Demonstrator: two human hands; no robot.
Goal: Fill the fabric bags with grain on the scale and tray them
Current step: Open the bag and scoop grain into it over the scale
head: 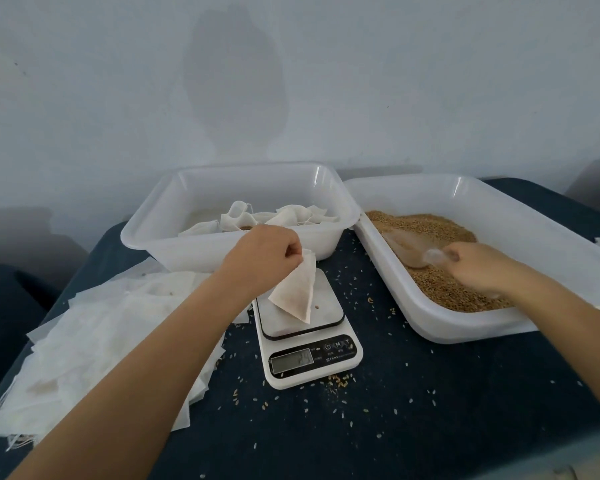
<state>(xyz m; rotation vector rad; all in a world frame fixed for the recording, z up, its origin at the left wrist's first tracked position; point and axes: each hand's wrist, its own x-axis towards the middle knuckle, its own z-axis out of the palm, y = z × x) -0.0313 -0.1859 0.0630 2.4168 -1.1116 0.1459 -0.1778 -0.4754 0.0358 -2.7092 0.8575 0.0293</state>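
My left hand (267,252) pinches the top corner of an empty fabric bag (297,292), fingers curled tight on the cloth, so the bag hangs slantwise with its lower tip resting on the plate of the scale (300,315). Its long axis runs from that pinched corner down and toward me. My right hand (478,265) is off to the right in the grain tray (499,327), fingers wrapped round the handle of a clear scoop (409,249) whose bowl points far and left into the grain (440,233).

What matters now, as I judge it, is that the bag's mouth sits left of the scoop, with the tray's wall between them. The scoop must lift over that wall and travel left to meet the opening, which my left hand holds nearer. I cannot tell whether the mouth is spread open.

Filled bags (257,216) lie in the far tray (222,251), just beyond the scale; flat empties (94,337) are stacked at the left.
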